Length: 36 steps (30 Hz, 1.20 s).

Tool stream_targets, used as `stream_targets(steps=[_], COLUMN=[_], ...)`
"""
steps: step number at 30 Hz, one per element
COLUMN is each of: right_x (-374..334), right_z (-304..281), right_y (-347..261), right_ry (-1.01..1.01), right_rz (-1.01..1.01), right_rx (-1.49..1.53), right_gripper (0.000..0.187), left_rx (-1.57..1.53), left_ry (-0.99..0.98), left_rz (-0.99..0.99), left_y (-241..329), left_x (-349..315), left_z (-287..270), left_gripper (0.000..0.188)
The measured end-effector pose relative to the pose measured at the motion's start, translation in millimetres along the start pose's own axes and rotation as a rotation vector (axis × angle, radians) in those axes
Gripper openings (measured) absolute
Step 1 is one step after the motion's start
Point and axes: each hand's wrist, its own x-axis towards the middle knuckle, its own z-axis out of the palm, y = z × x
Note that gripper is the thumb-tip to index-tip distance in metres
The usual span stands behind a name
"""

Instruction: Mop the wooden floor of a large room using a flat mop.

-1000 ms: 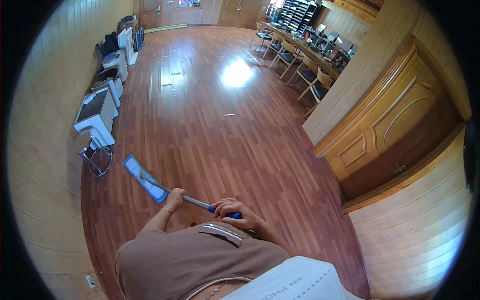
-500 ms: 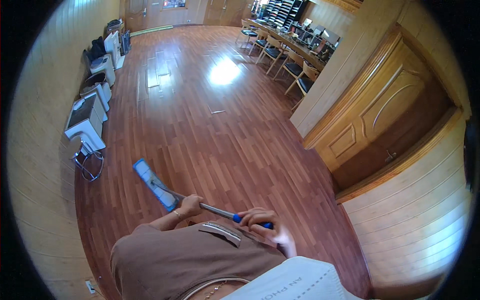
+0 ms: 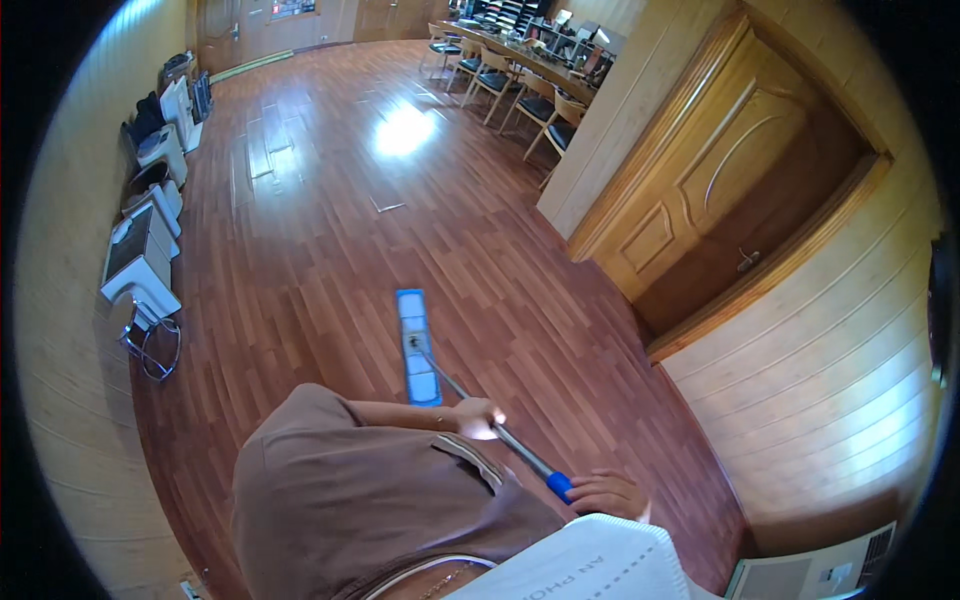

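Observation:
A flat mop (image 3: 418, 345) with a blue-edged, pale head lies on the reddish-brown wood floor ahead of me. Its metal pole slants back toward my body at the lower right. My left hand (image 3: 478, 417) is wrapped round the middle of the pole, with a bracelet at the wrist. Higher up, at the blue grip near the pole's end, my right hand (image 3: 608, 494) has its fingers closed over the handle. A white printed sheet or cloth at my chest hides part of the right wrist and the pole's end.
White appliances (image 3: 145, 260) and a metal-framed stool (image 3: 155, 345) line the left wall. Wooden chairs (image 3: 495, 80) stand along a cluttered desk at the far right. A closed wooden door (image 3: 745, 170) is on the right. A lifted floor piece (image 3: 387, 204) lies ahead.
The mop head has swept from the left to the middle and turned nearly straight ahead. Both hands have moved right and somewhat down with the pole, and the view has turned right.

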Motion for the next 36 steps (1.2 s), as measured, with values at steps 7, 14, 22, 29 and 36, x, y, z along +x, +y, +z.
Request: stream_targets(steps=[7,14,22,29,36], right_x=[-48,-67,-41,19,65], right_z=[-40,-73,-54,21,144], right_y=[-46,-69,-31,46,33], right_ry=[-0.006,0.164,0.076,0.042,0.027], right_rz=[-0.144,-0.313,-0.518,-0.544,-0.15], right_rx=[-0.398,-0.457,-0.203,0.403,0.639], right_gripper=[0.021,0.014,0.025,0.04,0.032], left_rx=[-0.131,-0.105,-0.138,-0.101,-0.107], left_ry=[-0.303,-0.48,-0.47,-0.341,-0.037], left_rz=[0.237,0.325,0.2,-0.135,-0.287], left_y=[69,123,91,17,-86], left_x=[53,76,23,-35,-130], left_z=[29,23,-26,-61,-92], left_gripper=[0.023,0.03,0.028,0.024,0.024])
